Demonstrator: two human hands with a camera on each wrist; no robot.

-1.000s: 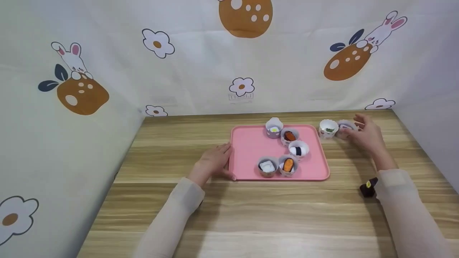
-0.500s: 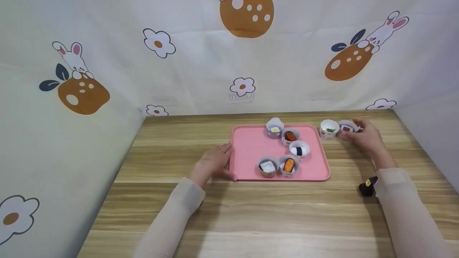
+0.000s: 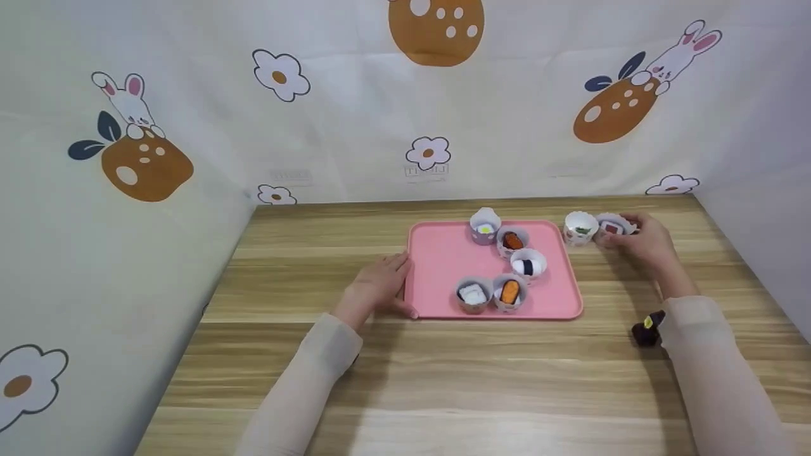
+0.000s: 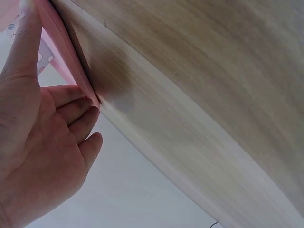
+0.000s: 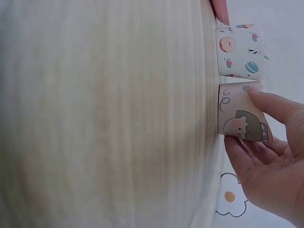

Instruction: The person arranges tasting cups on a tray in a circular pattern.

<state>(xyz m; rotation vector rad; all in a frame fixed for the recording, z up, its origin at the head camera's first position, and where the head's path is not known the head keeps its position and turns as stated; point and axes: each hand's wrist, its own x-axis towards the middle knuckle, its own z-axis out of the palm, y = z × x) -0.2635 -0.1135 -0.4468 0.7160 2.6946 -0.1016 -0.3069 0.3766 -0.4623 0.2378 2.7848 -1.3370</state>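
My right hand (image 3: 646, 240) holds a paper cup (image 3: 611, 228) with a small white piece with a dark red centre inside. In the right wrist view the thumb lies at the cup's rim and fingers lie along the opposite side; a cartoon face shows on this cup (image 5: 242, 124). Right beside it stands another paper cup (image 3: 579, 229) with something green in it. My left hand (image 3: 378, 285) rests against the pink tray (image 3: 437, 253) at its front left corner, thumb at the front edge, fingers touching the left edge, as the left wrist view also shows.
Several paper cups stand on the tray, among them one with an orange-topped toy sushi (image 3: 509, 293) and one with a black-banded white piece (image 3: 527, 267). A dark brown object with a yellow spot (image 3: 646, 330) lies beside the right sleeve. A patterned cloth (image 3: 355, 126) hangs behind the table.
My right hand's raised fingers have come down around the far right paper cup, and the cup leans slightly differently. The left hand and the tray have stayed in place.
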